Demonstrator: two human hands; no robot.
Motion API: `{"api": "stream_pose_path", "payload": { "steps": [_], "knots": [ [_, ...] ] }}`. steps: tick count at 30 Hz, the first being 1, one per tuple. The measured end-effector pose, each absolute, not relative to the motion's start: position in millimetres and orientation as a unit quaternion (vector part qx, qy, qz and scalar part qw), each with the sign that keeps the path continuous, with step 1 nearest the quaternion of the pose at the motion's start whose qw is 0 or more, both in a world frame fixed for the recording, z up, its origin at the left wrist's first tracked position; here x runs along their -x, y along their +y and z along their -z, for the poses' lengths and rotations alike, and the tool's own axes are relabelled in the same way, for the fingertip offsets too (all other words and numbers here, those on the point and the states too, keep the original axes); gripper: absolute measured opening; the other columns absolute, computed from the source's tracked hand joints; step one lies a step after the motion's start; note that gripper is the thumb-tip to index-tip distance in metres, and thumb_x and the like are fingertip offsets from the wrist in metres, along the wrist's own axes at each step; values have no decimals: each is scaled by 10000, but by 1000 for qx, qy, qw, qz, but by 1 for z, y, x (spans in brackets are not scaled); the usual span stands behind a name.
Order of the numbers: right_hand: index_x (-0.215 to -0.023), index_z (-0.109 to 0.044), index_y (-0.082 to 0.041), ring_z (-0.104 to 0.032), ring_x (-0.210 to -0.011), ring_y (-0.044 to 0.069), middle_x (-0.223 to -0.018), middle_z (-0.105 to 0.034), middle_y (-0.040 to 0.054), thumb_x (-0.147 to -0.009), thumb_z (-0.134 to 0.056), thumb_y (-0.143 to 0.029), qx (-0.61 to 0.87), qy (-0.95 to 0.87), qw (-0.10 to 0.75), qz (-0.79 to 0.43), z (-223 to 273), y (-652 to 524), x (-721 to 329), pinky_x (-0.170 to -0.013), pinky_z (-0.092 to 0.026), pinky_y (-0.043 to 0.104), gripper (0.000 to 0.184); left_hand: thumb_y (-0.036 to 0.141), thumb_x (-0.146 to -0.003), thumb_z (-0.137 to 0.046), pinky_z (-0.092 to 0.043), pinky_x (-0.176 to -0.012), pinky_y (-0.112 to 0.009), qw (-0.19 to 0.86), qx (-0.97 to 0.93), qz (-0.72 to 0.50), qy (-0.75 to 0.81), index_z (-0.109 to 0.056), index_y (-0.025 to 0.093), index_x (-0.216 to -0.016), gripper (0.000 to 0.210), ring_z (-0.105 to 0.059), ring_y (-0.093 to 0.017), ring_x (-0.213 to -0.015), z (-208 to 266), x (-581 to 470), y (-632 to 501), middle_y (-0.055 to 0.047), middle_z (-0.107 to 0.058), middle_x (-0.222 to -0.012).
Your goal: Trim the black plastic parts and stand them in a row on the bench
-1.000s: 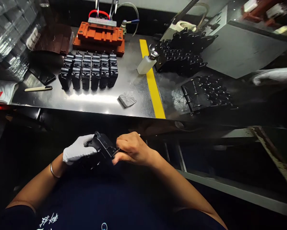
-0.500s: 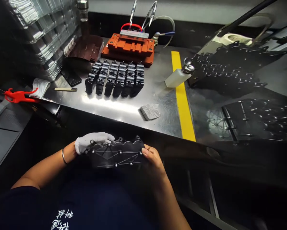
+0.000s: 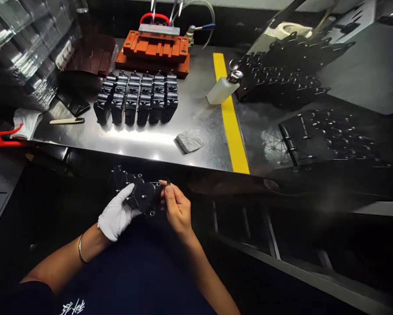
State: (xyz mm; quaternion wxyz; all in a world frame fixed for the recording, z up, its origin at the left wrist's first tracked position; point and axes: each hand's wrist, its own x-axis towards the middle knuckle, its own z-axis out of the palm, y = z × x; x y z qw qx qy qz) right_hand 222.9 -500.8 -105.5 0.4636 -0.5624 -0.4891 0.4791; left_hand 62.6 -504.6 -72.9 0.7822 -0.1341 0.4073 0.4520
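My left hand [image 3: 117, 215], in a white glove, is closed around a black molded plastic part [image 3: 143, 197] with bosses and screw-hole lugs along its edges. The part is turned at an angle in front of my body, below the bench edge. At its right end, my bare right hand [image 3: 178, 209] is closed in a pinch. A small dark tip [image 3: 169, 181] shows above the right thumb; what it belongs to is hidden. Whether the right fingers also touch the part, I cannot tell.
On the metal bench [image 3: 134, 142] stand rows of black parts [image 3: 135, 98], an orange fixture [image 3: 153, 50], a white bottle [image 3: 222, 90] and a folded grey cloth [image 3: 189, 142]. A knife-like tool [image 3: 67, 120] lies left, near a red air gun [image 3: 1, 139]. More black parts [image 3: 341, 133] lie right of the yellow strip [image 3: 232, 127].
The black part has been turned from lying broadside to slanting away. My right hand has left its grip on the part's edge for a pinch beside it. The view has shifted right.
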Motion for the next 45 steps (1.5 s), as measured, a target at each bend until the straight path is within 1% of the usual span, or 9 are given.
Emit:
{"api": "stream_pose_path", "payload": {
  "steps": [4, 9, 15, 27, 31, 34, 36, 40, 45],
  "knots": [
    [-1046, -696, -205, -558, -735, 135, -791, -572, 22, -956, -440, -387, 542, -539, 481, -428, 104, -503, -221, -681, -480, 279, 327, 216, -900, -558, -621, -708, -304, 784, 141, -436, 420, -671, 96, -1039, 215, -725, -199, -822, 72, -60, -510, -112, -741, -984],
    [-829, -644, -206, -541, -649, 120, -732, -583, 0, -872, -601, -319, 511, -532, 534, -414, 104, -506, -219, -588, -448, 256, 129, 226, -914, -530, -621, -707, -317, 784, 126, -434, 424, -670, 103, -1051, 231, -725, -203, -808, 67, -63, -509, -115, -740, -992],
    [-722, -578, -196, -523, -621, 112, -674, -550, -12, -860, -608, -302, 538, -496, 580, -358, 112, -497, -228, -581, -443, 253, 177, 143, -924, -494, -595, -808, -267, 770, 169, -419, 451, -686, 87, -942, 201, -728, -166, -773, 44, -62, -513, -66, -752, -830],
    [-860, -637, -223, -564, -657, 123, -744, -593, 1, -869, -604, -207, 445, -573, 567, -390, 99, -508, -224, -591, -458, 264, 38, 185, -873, -587, -595, -737, -241, 779, 91, -425, 452, -698, 115, -907, 136, -723, -157, -736, 54, -52, -510, -35, -756, -825],
    [-761, -621, -204, -577, -625, 119, -698, -613, 1, -897, -574, -251, 484, -590, 513, -393, 101, -503, -231, -584, -454, 250, 151, 218, -673, -794, -572, -844, -335, 814, -113, -395, 412, -710, 121, -978, 331, -708, -255, -897, 54, -42, -519, -82, -749, -942],
    [-737, -591, -188, -532, -520, 97, -587, -560, -14, -976, -421, -285, 427, -667, 450, -411, 88, -505, -241, -511, -410, 225, 309, 242, -639, -816, -525, -937, -385, 794, -206, -407, 401, -690, 148, -1096, 484, -651, -305, -1057, 52, -33, -516, -99, -714, -1102],
    [-713, -558, -180, -465, -466, 89, -540, -499, -19, -996, -345, -399, 341, -740, 418, -402, 77, -506, -245, -467, -360, 227, 417, 242, -637, -813, -496, -979, -414, 786, -224, -413, 402, -654, 178, -1186, 575, -612, -327, -1126, 52, -28, -511, -100, -673, -1203],
    [-588, -429, -193, -329, -445, 78, -496, -378, -45, -853, -448, -678, 242, -829, 364, -349, 64, -505, -247, -431, -249, 244, 554, 218, -633, -817, -477, -994, -440, 796, -256, -386, 390, -601, 197, -1271, 673, -593, -345, -1153, 55, -23, -505, -112, -662, -1224],
    [-516, -312, -199, -283, -443, 68, -468, -317, -56, -859, -554, -561, 240, -858, 358, -279, 66, -499, -248, -447, -206, 249, 554, 236, -649, -814, -484, -989, -426, 793, -229, -410, 389, -639, 172, -1207, 588, -610, -331, -1131, 62, -30, -508, -112, -683, -1182]
  ]
}}
